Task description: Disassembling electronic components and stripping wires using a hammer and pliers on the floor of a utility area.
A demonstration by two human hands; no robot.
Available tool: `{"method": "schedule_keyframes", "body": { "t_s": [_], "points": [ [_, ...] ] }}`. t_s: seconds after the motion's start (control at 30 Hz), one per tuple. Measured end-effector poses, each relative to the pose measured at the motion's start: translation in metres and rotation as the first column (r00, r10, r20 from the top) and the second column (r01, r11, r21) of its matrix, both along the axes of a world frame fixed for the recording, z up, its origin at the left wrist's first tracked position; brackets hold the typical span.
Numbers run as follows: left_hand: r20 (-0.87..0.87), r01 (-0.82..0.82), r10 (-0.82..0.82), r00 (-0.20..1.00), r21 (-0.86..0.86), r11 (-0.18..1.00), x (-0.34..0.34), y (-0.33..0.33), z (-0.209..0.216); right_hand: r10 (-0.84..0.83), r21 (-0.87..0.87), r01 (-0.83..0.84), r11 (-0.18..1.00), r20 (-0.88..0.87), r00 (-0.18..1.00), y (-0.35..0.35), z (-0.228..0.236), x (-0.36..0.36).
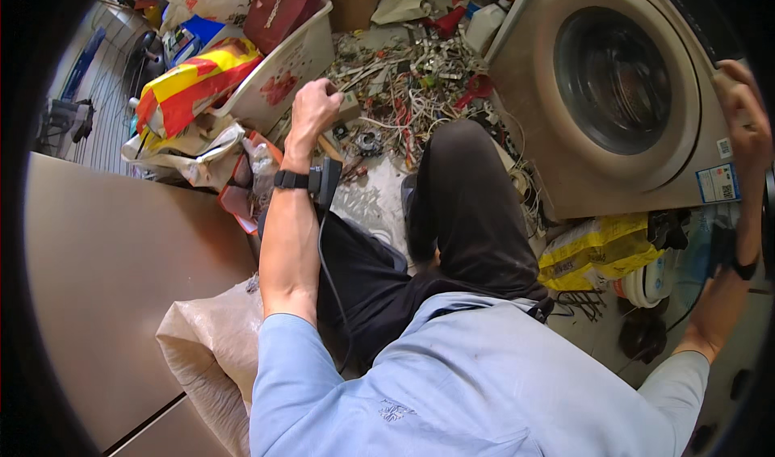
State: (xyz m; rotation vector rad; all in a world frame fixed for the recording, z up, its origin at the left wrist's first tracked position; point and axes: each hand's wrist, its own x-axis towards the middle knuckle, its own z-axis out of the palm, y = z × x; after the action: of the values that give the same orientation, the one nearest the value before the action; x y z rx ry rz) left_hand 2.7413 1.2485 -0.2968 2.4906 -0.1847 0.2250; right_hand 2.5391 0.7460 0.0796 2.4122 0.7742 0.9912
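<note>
My left hand (316,108) is closed, its back turned up, over the left part of a heap of cables and scrap (404,106). What lies inside its fingers, if anything, is hidden. A small grey-beige block (349,108) sits right beside the knuckles. At the far right, my right hand (744,116) has its fingers bent over the edge of a beige washing machine (525,126), next to its dark panel (686,9). The machine's round glass door (617,81) faces me and looks closed. The right fingers are slightly blurred.
A white bin (278,81) with a dark red box (284,9) stands at the upper left, beside a red-yellow bag (198,81). A yellow sack (601,251) and a white tub (644,283) sit below the machine. A large beige panel (129,279) and a pale sack (210,336) flank my left.
</note>
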Motion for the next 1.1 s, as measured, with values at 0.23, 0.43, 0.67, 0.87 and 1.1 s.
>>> {"method": "schedule_keyframes", "body": {
  "t_s": [0.23, 0.43, 0.67, 0.87, 1.1],
  "points": [
    [-0.107, -0.131, 0.132, 0.985, 0.024, 0.991, -0.009, 0.039, 0.011, -0.038, 0.18, 0.604, 0.777, -0.943, 0.33, 0.038, -0.188, 0.027],
    [-0.077, -0.208, 0.206, 0.975, -0.013, 0.978, 0.001, 0.059, 0.021, -0.177, -0.091, 0.247, 0.965, -0.919, 0.353, -0.003, -0.3, 0.092],
    [-0.085, -0.229, 0.229, 0.97, 0.004, 0.973, -0.013, 0.072, 0.027, -0.015, -0.014, 0.072, 0.997, -1.0, 0.021, 0.15, -0.448, 0.174],
    [-0.058, -0.171, 0.173, 0.983, 0.031, 0.985, -0.019, 0.081, 0.02, 0.207, 0.206, -0.143, 0.968, -0.978, -0.011, 0.273, -0.598, 0.224],
    [-0.152, -0.146, 0.142, 0.978, -0.021, 0.989, -0.026, 0.077, 0.034, 0.238, 0.267, 0.017, 0.964, -0.885, 0.401, 0.342, -0.674, 0.263]
  ]
}}
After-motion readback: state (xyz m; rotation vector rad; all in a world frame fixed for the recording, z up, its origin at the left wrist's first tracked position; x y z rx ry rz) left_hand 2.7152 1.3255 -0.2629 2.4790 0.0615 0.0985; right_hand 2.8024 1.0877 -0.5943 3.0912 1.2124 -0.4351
